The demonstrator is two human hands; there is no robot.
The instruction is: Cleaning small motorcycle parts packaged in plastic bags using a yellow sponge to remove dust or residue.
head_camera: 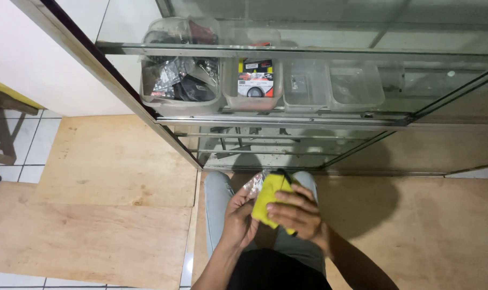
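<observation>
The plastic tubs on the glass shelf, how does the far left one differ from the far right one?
The far-left tub is crammed with dark parts and small bags, while the far-right tub looks nearly empty. The far-left tub has another filled container above it on the glass shelf; nothing shows above the far-right tub. Both are clear plastic and sit in the same row inside the cabinet.
</observation>
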